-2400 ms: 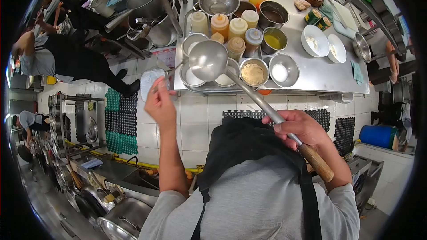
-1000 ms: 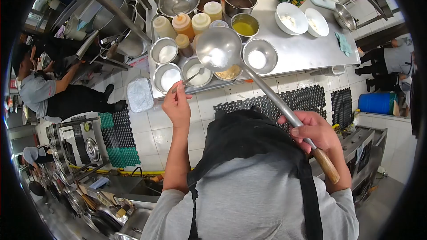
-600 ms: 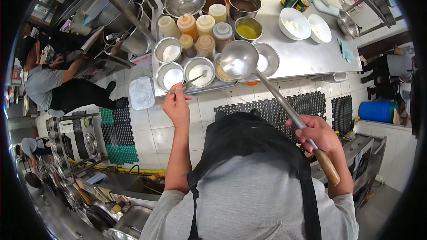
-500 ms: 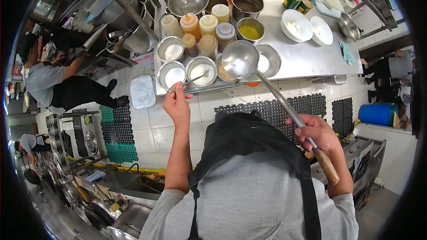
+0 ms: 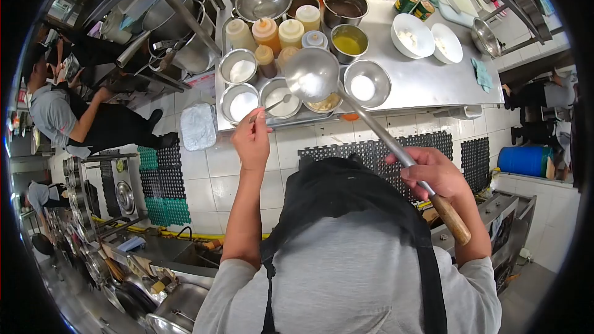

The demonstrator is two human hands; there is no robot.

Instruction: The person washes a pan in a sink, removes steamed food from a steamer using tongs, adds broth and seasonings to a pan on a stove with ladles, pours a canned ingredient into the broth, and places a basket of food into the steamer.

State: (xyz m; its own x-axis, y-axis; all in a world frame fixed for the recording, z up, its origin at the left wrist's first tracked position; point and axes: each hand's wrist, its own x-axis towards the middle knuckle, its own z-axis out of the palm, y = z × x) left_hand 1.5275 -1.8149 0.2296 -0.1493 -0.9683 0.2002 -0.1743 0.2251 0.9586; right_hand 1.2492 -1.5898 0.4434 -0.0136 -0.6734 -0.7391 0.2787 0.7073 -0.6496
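My right hand (image 5: 433,176) is wrapped around the handle of a large steel ladle (image 5: 320,55), near its wooden grip. White granules or powder (image 5: 309,84) lie in the ladle's bowl, which hangs over the containers at the table's near edge. Pinched in my left hand (image 5: 252,145) is a thin metal spoon (image 5: 276,104), its head over or in a steel bowl (image 5: 292,116) of white powder. Another steel bowl (image 5: 226,111) with white contents sits just left of it. Beneath the ladle, a container of tan granules (image 5: 324,106) is partly hidden.
Squeeze bottles (image 5: 266,34) crowd behind the ladle. A pot of yellow liquid (image 5: 348,40), a bowl with white contents (image 5: 387,94) and white bowls (image 5: 413,37) stand on the steel table (image 5: 427,80). One co-worker (image 5: 59,117) is at the left; others are far right.
The ladle has swung left, uncovering more of the bowl at its right and of the tan granules. My left hand has shifted slightly right with the spoon. The co-worker's arms at left have moved.
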